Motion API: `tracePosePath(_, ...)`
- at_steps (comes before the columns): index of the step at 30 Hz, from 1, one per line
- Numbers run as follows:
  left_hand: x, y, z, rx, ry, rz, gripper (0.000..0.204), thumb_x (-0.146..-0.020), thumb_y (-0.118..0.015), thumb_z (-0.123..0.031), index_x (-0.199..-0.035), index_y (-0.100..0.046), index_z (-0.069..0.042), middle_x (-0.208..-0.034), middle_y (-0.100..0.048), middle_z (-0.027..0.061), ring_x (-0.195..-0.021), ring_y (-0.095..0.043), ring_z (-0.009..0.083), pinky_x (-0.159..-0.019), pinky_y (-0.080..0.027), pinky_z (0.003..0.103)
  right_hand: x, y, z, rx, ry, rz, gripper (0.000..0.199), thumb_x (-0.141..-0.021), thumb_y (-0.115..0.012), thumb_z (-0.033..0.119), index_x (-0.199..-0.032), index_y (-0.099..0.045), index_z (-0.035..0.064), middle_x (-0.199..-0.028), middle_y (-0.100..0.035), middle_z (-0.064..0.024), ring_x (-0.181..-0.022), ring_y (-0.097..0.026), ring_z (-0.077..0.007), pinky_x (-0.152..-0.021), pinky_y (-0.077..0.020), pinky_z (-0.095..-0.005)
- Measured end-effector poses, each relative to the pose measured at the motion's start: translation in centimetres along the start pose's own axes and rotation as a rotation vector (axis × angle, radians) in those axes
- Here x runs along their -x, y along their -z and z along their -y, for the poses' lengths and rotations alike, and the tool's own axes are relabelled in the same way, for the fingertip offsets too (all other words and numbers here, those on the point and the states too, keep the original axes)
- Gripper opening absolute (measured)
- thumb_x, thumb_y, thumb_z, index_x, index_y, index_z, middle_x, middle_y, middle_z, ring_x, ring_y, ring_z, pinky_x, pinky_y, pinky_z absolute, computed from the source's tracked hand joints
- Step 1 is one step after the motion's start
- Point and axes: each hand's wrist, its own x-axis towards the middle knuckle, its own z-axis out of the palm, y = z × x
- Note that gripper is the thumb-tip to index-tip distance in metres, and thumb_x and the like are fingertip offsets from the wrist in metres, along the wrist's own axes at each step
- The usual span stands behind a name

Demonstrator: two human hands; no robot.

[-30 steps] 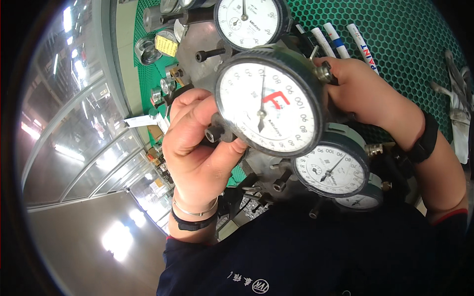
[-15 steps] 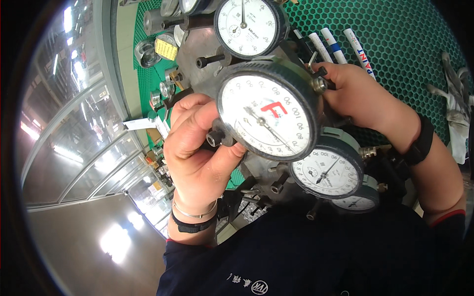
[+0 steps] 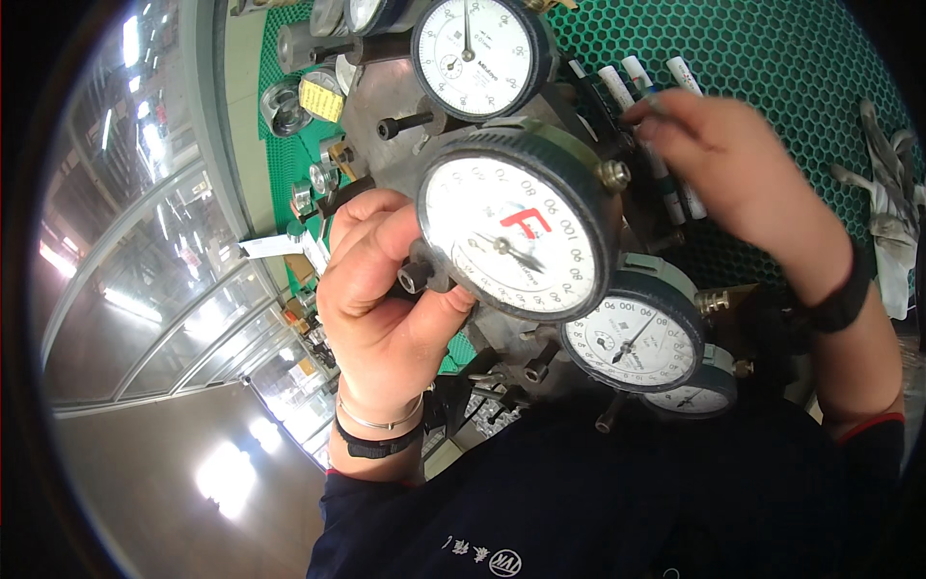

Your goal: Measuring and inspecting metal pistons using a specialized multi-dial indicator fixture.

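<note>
The large dial gauge [image 3: 516, 232], with a red handwritten mark on its white face, sits at the middle of a metal fixture [image 3: 381, 92]. My left hand [image 3: 371, 299] is closed around its left side, thumb and fingers about the black socket-head screw [image 3: 413, 278] there. To the right, my right hand [image 3: 719, 159] hangs over the fixture's far side, blurred, its fingertips pinched together on something dark that I cannot make out. Another dial gauge [image 3: 473, 58] stands beyond, and two more, the nearer-right gauge [image 3: 632, 333] and the lowest gauge [image 3: 694, 391], sit towards my body.
White paint markers [image 3: 683, 75] lie on the green honeycomb mat [image 3: 791, 58]. Pale gloves [image 3: 892, 212] rest at the far right. On the left are a clear round container [image 3: 285, 106], a yellow label [image 3: 321, 96] and small gauges [image 3: 323, 177].
My right hand has moved up and away from the large gauge's right side, and a black screw seen there is gone from that spot. My left hand keeps its grip, shifting slightly left.
</note>
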Motion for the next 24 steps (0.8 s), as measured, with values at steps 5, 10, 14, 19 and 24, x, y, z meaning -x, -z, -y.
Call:
tracePosePath(5, 0.2, 0.3, 0.1, -0.026, 0.09, -0.026, 0.045, -0.062, -0.08, -0.006, -0.104, -0.067, 0.0, -0.098, -0.064, 0.0061, -0.099, -0.053, 0.0232, -0.09, -0.041, 0.035, 1.4, 5.1, 1.2, 0.289, 0.308, -0.24, 0.03, -0.101, -0.048, 0.026, -0.099, -0.066, 0.0022, -0.087, -0.062, -0.0036, -0.078, -0.054, -0.0112, -0.072, -0.0431, -0.0252)
tracePosePath(10, 0.2, 0.2, 0.5, 0.012, 0.056, -0.017, 0.044, -0.065, -0.08, -0.008, -0.106, -0.067, 0.0, -0.109, -0.065, 0.009, -0.103, -0.054, 0.0218, -0.094, -0.039, 0.033, 1.5, 5.3, 1.1, 0.004, 0.189, -0.373, 0.025, -0.101, -0.046, 0.024, -0.1, -0.06, 0.004, -0.088, -0.061, -0.0054, -0.073, -0.055, -0.0112, -0.066, -0.0456, -0.0254)
tracePosePath(14, 0.1, 0.2, 0.7, 0.007, 0.019, -0.01, 0.045, -0.066, -0.08, -0.012, -0.107, -0.068, 0.0, -0.113, -0.065, 0.0103, -0.107, -0.055, 0.0219, -0.096, -0.039, 0.034, 1.2, 5.2, 1.5, -0.323, 0.037, -0.404, 0.017, -0.101, -0.042, 0.017, -0.104, -0.052, 0.0034, -0.088, -0.062, -0.0088, -0.07, -0.06, -0.0145, -0.062, -0.0505, -0.0276)
tracePosePath(19, 0.1, 0.3, 0.7, 0.006, 0.058, -0.016, 0.044, -0.067, -0.079, -0.012, -0.108, -0.068, 0.0, -0.114, -0.064, 0.0111, -0.108, -0.054, 0.022, -0.096, -0.038, 0.034, 0.8, 5.2, 1.4, -0.662, -0.064, -0.348, 0.012, -0.1, -0.041, 0.008, -0.111, -0.044, 0.0031, -0.087, -0.062, -0.0114, -0.069, -0.063, -0.0172, -0.061, -0.0552, -0.0295)
tracePosePath(24, 0.2, 0.3, 0.3, 0.012, 0.082, -0.014, 0.045, -0.068, -0.079, -0.012, -0.109, -0.067, 0.0, -0.114, -0.064, 0.011, -0.109, -0.054, 0.0219, -0.097, -0.038, 0.034, 0.3, 5.4, 0.4, -0.86, -0.092, -0.199, 0.013, -0.1, -0.041, 0.006, -0.113, -0.041, 0.0032, -0.087, -0.061, -0.0109, -0.069, -0.063, -0.0177, -0.062, -0.0557, -0.03)
